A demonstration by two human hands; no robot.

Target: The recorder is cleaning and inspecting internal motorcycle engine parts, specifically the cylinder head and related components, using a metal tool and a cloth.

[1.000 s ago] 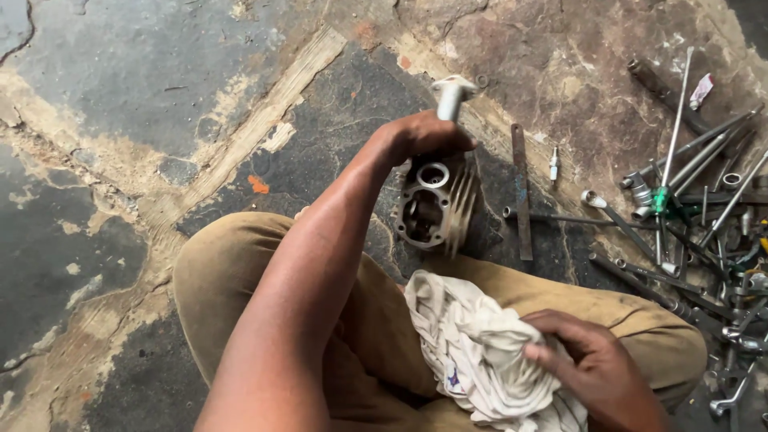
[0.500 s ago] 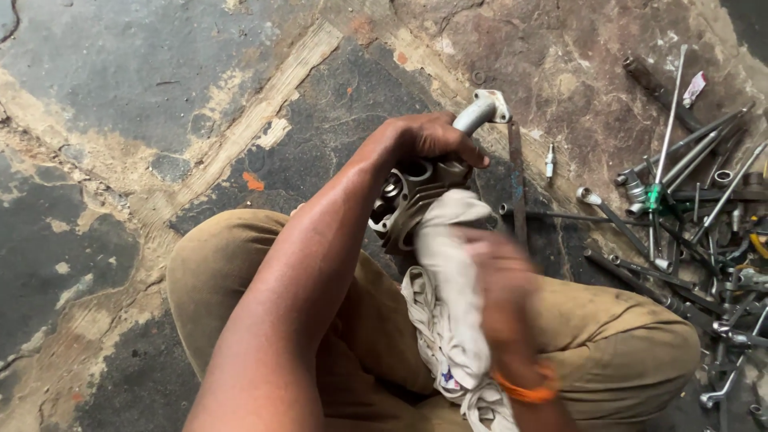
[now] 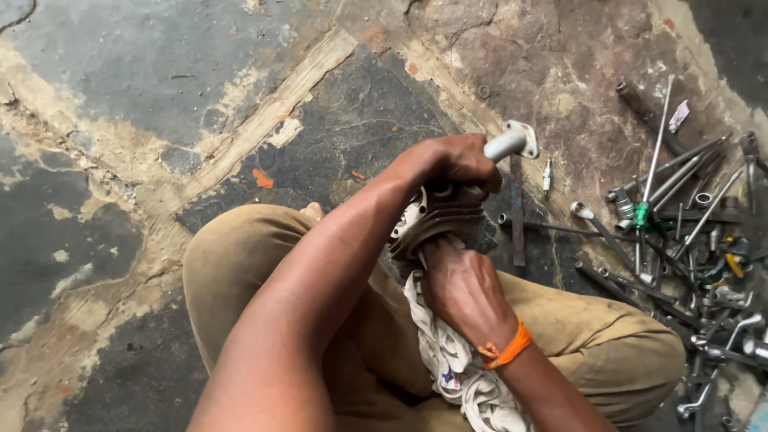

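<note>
**Both hands on the finned engine part**

I take the finned metal engine part [image 3: 436, 224] as my landmark; it sits above my lap, over the cracked stone floor [image 3: 160, 104]. To its left lies my bent knee in tan trousers [image 3: 240, 264], and my left forearm crosses over that knee toward the part. My left hand [image 3: 444, 164] is on top of the part, fingers [image 3: 472, 178] curled tight around its upper end. A pale metal pipe with a flat flange [image 3: 512, 144] sticks out just above and to the right of that hand. My right hand [image 3: 460, 288] comes in from directly below the part, fingers closed and pressing a white rag [image 3: 448, 360] against its underside; the rag trails down from there onto my lap. An orange band [image 3: 506, 349] circles that wrist. Just right of the part a flat dark metal bar [image 3: 518, 216] lies on the floor, with a small spark plug [image 3: 546, 172] beside it. Well to the right, a heap of wrenches and sockets [image 3: 680, 224] is spread out.
</note>
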